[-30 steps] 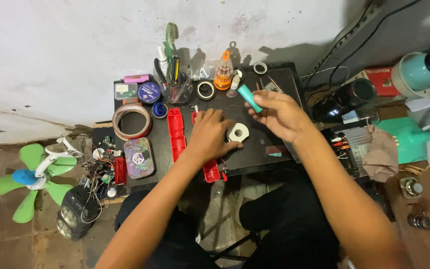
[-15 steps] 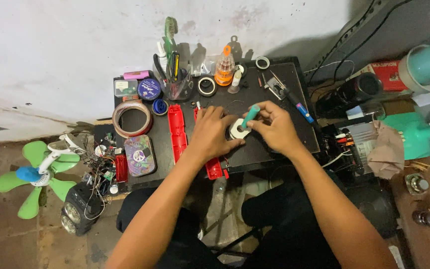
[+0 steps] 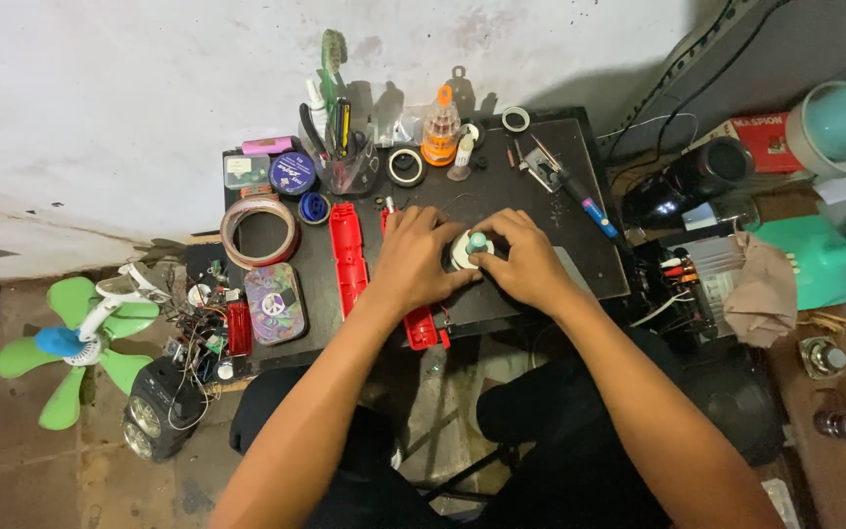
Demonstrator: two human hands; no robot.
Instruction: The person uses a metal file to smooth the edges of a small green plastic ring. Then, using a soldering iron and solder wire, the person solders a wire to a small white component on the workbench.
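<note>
A small white round part [image 3: 463, 252] with a teal cap [image 3: 479, 240] sits at the middle of the black table [image 3: 594, 269], pinched between both hands. The left hand [image 3: 411, 260] curls around it from nine o'clock, while the right hand [image 3: 526, 263] grips it from three o'clock. A red case [image 3: 348, 258] lies just beyond the left hand at nine o'clock; a roll of tape [image 3: 258, 231] lies farther out.
</note>
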